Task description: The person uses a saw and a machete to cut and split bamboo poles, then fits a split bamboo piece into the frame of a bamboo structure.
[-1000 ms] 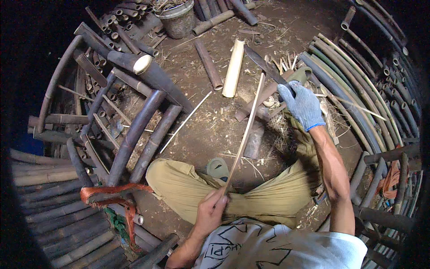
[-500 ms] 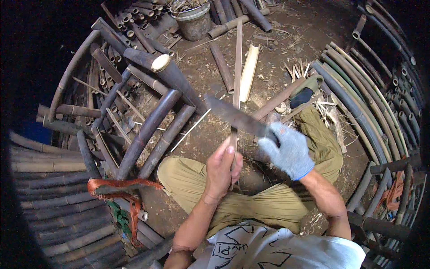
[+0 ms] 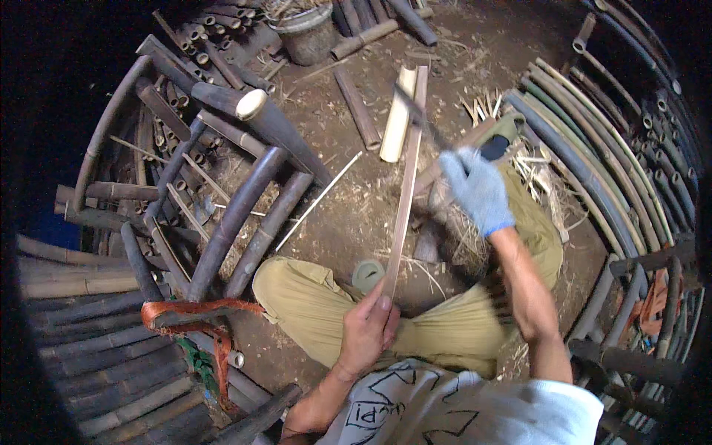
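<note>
My bare left hand [image 3: 369,330] is wrapped round the near end of a long, narrow bamboo strip [image 3: 406,200], just above my lap. The strip slants away from me, its far end tipped slightly right. My right hand [image 3: 478,191], in a pale blue-grey work glove, grips a large knife [image 3: 421,119] by its handle, which the glove hides. Motion smears the dark blade. It crosses the strip near the far end; whether it touches cannot be made out.
Behind the strip, a pale split bamboo piece [image 3: 398,122] and a dark bamboo tube [image 3: 357,110] lie on the dirt floor. A bamboo frame [image 3: 237,222] stands at left. Long bamboo poles [image 3: 586,163] line the right side. A bucket [image 3: 306,37] sits at the back.
My left hand has come closer to my body with the strip, whose far end now lies nearer. My right hand has carried the knife away from me, toward the strip's far end.
</note>
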Motion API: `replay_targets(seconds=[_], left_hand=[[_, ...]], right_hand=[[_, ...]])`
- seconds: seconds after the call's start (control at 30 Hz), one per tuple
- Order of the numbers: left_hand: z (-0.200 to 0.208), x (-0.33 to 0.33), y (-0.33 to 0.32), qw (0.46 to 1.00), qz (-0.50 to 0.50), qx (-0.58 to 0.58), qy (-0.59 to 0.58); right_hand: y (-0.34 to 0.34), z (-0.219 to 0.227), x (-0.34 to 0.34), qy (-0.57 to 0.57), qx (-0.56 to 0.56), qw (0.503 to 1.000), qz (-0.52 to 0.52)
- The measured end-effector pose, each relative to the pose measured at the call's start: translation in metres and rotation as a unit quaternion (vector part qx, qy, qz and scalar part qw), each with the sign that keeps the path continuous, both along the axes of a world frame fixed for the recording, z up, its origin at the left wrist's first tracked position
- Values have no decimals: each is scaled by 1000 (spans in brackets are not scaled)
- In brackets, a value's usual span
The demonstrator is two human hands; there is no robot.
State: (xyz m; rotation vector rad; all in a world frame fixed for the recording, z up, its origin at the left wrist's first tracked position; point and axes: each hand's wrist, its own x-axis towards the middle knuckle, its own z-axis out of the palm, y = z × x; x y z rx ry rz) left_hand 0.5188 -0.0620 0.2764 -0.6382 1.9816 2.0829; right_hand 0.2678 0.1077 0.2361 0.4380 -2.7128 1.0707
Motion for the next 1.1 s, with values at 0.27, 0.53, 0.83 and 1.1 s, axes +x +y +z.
replay_targets(seconds=[0.27,0.53,0.83,1.1], left_hand=[[-15,100,-33,996,-2,80,-28],[-10,-53,-34,963,61,257,59],[-7,-51,-2,961,44,269,39],[-3,21,-9,954,29,300,-15]], right_hand=[[78,5,-104,-26,-29,996,-78],[-23,33,65,37,-14,990,133],[-16,11,66,20,37,993,113],[0,4,10,41,111,992,40]])
